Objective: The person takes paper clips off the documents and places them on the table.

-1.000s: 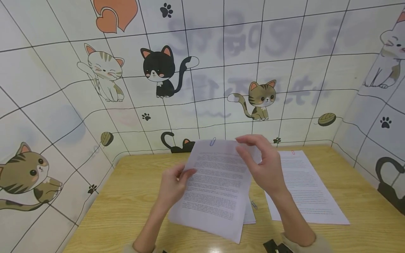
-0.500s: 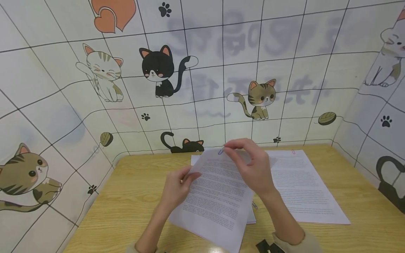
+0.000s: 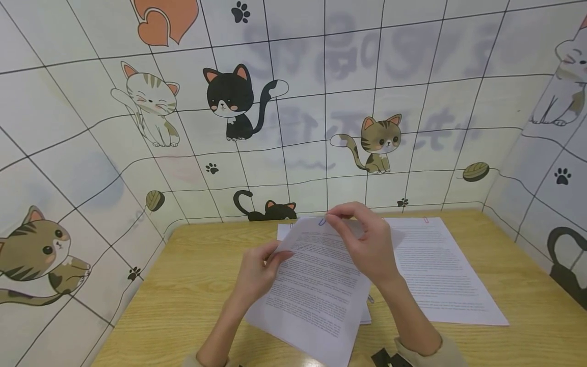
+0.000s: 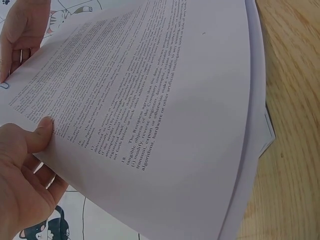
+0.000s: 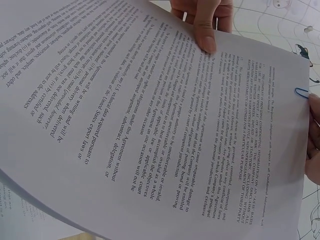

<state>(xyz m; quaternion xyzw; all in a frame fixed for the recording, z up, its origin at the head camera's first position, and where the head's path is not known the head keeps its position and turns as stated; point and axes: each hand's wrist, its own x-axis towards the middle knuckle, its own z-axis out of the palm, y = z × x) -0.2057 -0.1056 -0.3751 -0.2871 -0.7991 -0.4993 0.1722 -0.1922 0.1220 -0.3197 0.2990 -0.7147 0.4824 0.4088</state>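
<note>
A stack of printed sheets [image 3: 312,285] is held up tilted above the table, its pages slightly fanned at the lower edge in the left wrist view. My left hand [image 3: 258,267] grips the stack's left edge, thumb on the printed face and fingers behind. At the top edge sits a blue paper clip [image 5: 301,93]. My right hand [image 3: 364,244] pinches the clip's outer end between thumb and index finger; the fingertips partly cover it in the head view. The same blue clip [image 4: 4,85] shows at the edge of the left wrist view.
To the right lies another printed stack [image 3: 449,275] with a red paper clip [image 3: 426,220] at its top. More paper [image 3: 365,313] lies beneath the held sheets, and a loose paper clip [image 3: 371,299] is beside it. A cat-patterned wall [image 3: 302,168] closes off the wooden table [image 3: 192,285].
My right hand has moved left from the top right corner of the sheets to the blue clip. The sheets have come slightly lower and to the right. The left hand keeps its grip.
</note>
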